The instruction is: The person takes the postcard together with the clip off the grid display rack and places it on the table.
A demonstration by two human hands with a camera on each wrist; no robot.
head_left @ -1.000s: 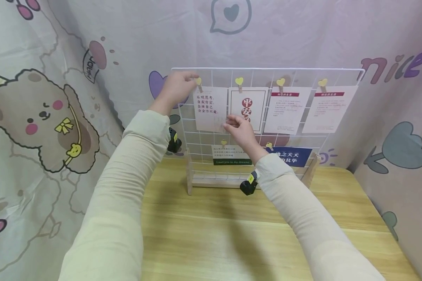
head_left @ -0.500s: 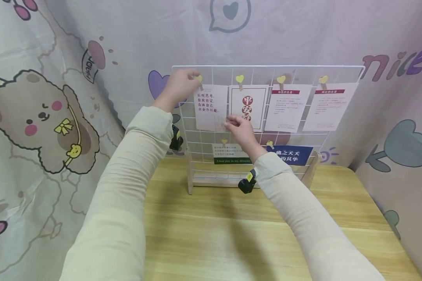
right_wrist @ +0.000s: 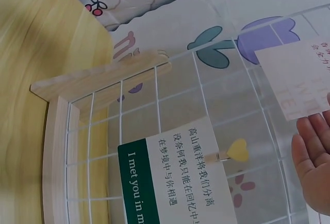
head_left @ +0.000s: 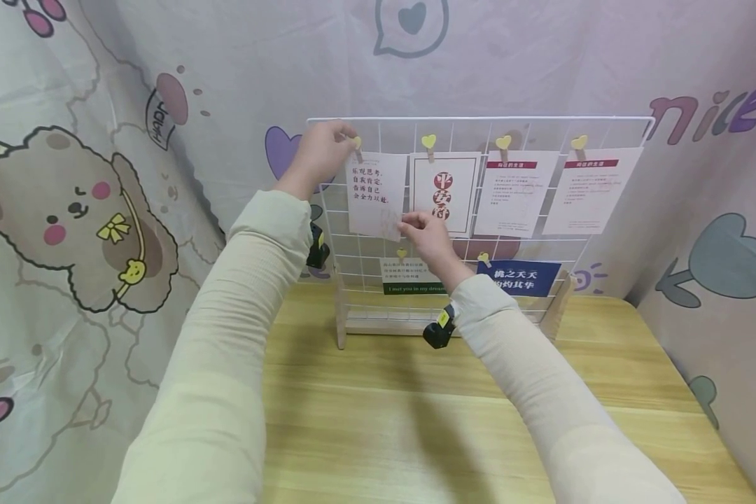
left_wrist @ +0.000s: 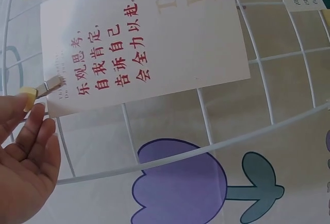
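Note:
My left hand (head_left: 323, 155) is at the top left of a white wire grid rack (head_left: 479, 120). Its thumb and index finger pinch a yellow heart-topped clip (left_wrist: 30, 98), whose wooden jaws overlap the top edge of a white card with red writing (head_left: 368, 185). With its fingertips at that card's lower right corner, my right hand (head_left: 430, 239) pinches the corner, which tilts out from the grid. Beside it hangs a card with red round characters (head_left: 442, 183), partly behind my right hand. In the right wrist view, the right hand's fingers (right_wrist: 314, 139) lie against the card's edge.
Two cards with red headers, one being this white card (head_left: 516, 203), hang farther right. Below are a green-and-white card (right_wrist: 178, 170) and a blue card (head_left: 529, 278), each clipped. The rack's wooden feet (head_left: 340, 315) stand on a wooden table (head_left: 353, 420); a patterned curtain hangs behind.
My right hand has shifted slightly left and down, and the card's lower right corner has swung out with it. The left hand stays at the clip.

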